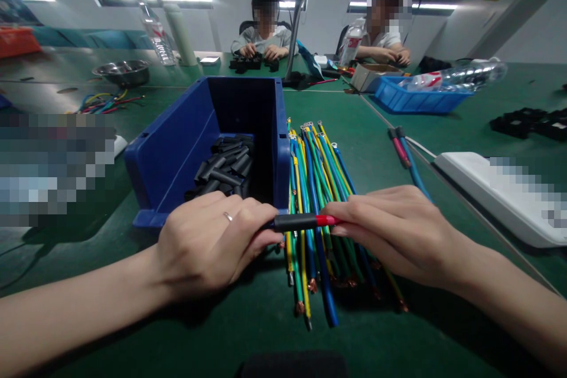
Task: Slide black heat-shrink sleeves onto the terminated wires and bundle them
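Between my two hands a short black tube with a red end (296,222) is held level above the wires. My left hand (217,242) is closed on its dark left end; a ring shows on one finger. My right hand (394,233) pinches the red end with its fingertips. Behind and beneath the tube lies a bundle of wires (305,177), green, yellow and blue, several with metal lugs at the far ends and bare copper at the near ends. Just beyond my left hand stands a dark blue bin (177,147), holding a pile of short black sleeves (228,165).
A white power strip (496,195) lies at the right, near a blue cable with red sleeves (401,147). Farther back are a light blue tray (420,97) with a bottle on it and a metal bowl (124,72). Two people (266,35) sit across the table.
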`<state>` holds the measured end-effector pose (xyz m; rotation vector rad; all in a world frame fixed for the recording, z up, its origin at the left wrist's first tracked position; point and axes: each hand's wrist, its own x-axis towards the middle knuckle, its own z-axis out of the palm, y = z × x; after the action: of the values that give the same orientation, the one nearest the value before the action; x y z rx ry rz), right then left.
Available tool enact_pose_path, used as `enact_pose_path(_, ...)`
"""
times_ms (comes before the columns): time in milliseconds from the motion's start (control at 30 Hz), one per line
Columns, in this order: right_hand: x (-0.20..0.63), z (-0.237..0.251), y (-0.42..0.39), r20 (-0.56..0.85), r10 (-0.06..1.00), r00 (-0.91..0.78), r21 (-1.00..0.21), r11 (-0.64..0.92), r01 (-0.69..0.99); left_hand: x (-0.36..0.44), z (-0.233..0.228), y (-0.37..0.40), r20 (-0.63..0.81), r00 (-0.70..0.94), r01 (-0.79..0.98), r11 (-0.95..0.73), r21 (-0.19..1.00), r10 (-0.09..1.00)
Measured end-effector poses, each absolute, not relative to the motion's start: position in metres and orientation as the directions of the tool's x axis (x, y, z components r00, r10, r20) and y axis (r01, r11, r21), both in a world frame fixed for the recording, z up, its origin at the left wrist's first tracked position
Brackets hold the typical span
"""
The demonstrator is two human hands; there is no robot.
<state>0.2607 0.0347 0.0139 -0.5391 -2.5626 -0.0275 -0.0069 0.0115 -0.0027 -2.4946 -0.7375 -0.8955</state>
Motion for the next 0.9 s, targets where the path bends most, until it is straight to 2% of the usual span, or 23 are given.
enact_pose_path(267, 0.254, 0.014, 0.032, 0.472, 0.366, -0.802, -0.087, 0.925, 0.371, -0.009, -0.003, 0.012, 0.625, 0.713, 0.568, -0.784, -0.249, 0.318)
enact_pose_path(433, 0.254, 0.013, 0.032, 0.504, 0.356, -0.787, -0.054, 0.922, 0.382, -0.01, -0.003, 0.012, 0.62, 0.718, 0.566, -0.783, -0.258, 0.314)
enact_pose_path(900, 0.248, 0.012, 0.024, 0.488, 0.367, -0.792, -0.06, 0.919, 0.388, -0.012, -0.009, 0.012, 0.632, 0.717, 0.578, -0.757, -0.305, 0.293)
